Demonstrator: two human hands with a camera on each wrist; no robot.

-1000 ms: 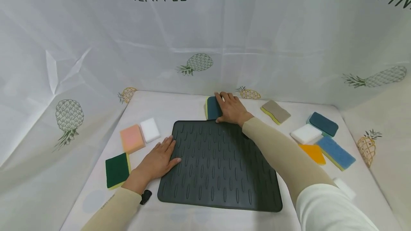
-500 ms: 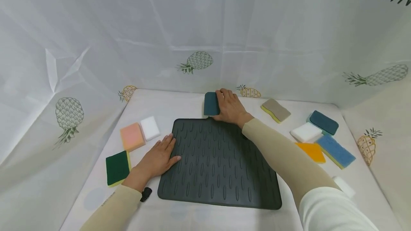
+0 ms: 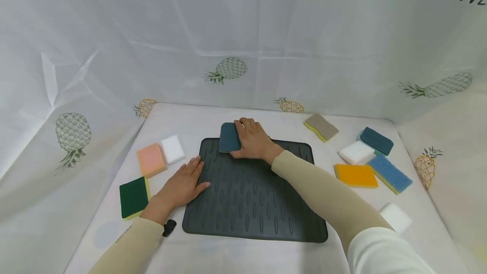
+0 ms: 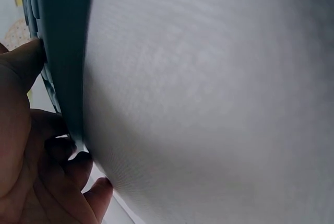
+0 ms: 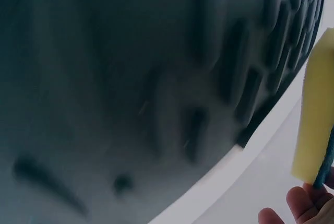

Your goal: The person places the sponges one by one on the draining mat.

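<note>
My right hand (image 3: 252, 141) grips a dark blue and yellow sponge (image 3: 229, 138) by its right side, at the far left part of a dark grey ridged rubber mat (image 3: 251, 206). In the right wrist view the sponge's yellow foam (image 5: 316, 109) faces the camera, tilted and seemingly off the mat. Whether its lower edge touches the mat I cannot tell. My left hand (image 3: 182, 185) rests with straight fingers on the mat's left edge. The left wrist view has that hand (image 4: 47, 145) beside the mat's rim (image 4: 65, 51), fingertips down by the white cloth.
Left of the mat lie a green sponge (image 3: 134, 198), a pink one (image 3: 151, 160) and a white one (image 3: 173, 149). To the right are grey (image 3: 322, 127), dark teal (image 3: 376, 140), blue (image 3: 389, 173), orange (image 3: 356, 176) and white sponges (image 3: 357, 152). A pineapple-print curtain (image 3: 323, 33) encloses the table.
The right hand has lifted the dark blue sponge from behind the mat and brought it left and nearer, over the mat's far edge. The left hand stays on the mat.
</note>
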